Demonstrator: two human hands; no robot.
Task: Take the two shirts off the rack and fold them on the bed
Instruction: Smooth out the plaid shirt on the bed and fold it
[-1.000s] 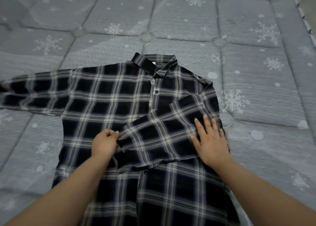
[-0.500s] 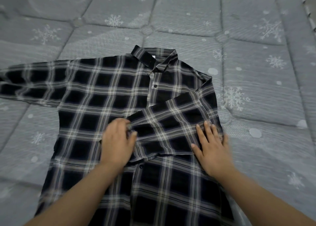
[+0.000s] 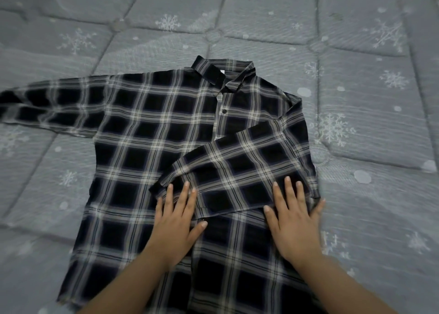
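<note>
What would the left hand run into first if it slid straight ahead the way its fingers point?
The left hand lies flat on the plaid shirt, fingers pointing away and slightly right. Straight ahead, it would first meet the cuff edge of the folded-over sleeve, which its fingertips already seem to touch.

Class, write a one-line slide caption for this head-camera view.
Both open hands, left and right, press a folded sleeve flat on a black-and-white plaid shirt on a grey snowflake-print mattress.
</note>
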